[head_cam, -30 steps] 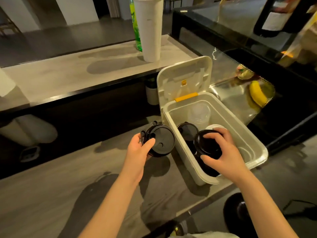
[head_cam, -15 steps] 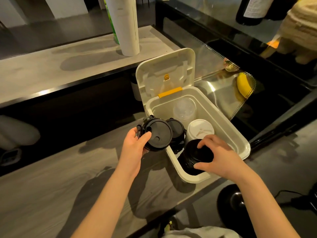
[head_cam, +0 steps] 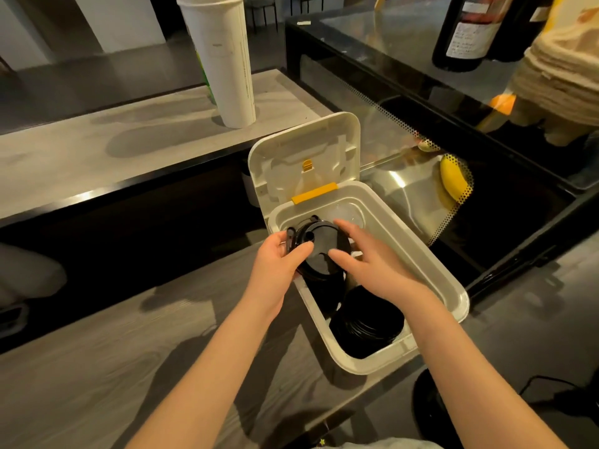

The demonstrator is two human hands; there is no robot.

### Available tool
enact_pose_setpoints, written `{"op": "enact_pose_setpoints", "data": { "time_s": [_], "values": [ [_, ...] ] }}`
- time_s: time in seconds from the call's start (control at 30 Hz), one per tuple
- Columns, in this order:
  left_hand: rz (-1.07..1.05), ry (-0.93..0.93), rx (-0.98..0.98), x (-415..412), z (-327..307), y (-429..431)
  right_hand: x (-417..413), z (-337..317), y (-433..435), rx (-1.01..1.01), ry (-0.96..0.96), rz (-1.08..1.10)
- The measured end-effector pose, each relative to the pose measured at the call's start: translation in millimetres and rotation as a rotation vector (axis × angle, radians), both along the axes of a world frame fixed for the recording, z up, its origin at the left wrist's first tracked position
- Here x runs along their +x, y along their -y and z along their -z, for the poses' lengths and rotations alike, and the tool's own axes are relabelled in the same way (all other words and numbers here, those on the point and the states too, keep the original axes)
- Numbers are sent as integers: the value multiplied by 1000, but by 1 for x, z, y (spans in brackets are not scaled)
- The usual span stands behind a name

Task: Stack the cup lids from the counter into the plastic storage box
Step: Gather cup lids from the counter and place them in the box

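My left hand [head_cam: 278,270] grips a stack of black cup lids [head_cam: 319,247] by its left edge, over the far left part of the open white plastic storage box [head_cam: 450,286]. My right hand [head_cam: 366,264] reaches in from the right, fingers spread and relaxed, its fingertips touching the top lid. Another stack of black lids [head_cam: 366,322] lies in the near end of the box. Clear lids [head_cam: 348,212] show at the box's far end. The box's hinged lid [head_cam: 304,157] stands upright behind it.
The box sits on a grey wood-grain counter [head_cam: 129,351]. A tall stack of white paper cups [head_cam: 223,59] stands on the raised shelf behind. A glass display case [head_cam: 421,92] with a banana [head_cam: 452,179] flanks the right. Dark bottles [head_cam: 466,30] stand on top.
My left hand carried its lids rightward over the box. My right hand let go of the near black stack and moved up to the lids my left hand holds.
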State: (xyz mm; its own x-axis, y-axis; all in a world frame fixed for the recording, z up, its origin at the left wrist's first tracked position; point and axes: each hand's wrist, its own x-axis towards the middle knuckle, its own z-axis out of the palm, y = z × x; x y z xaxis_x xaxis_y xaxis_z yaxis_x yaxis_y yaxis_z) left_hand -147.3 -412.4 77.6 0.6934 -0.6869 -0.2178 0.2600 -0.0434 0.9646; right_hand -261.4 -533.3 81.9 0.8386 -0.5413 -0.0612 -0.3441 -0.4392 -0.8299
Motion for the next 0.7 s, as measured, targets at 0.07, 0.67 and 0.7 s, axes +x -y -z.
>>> {"op": "enact_pose_setpoints", "data": {
  "time_s": [0.07, 0.67, 0.7],
  "values": [
    [18, 14, -1, 5, -1, 6, 11, -3, 8, 53, 22, 47],
    [289, 964, 630, 55, 29, -1, 67, 18, 52, -26, -232, 43],
    [282, 965, 624, 56, 29, -1, 68, 17, 51, -82, -262, 19]
  ]
}}
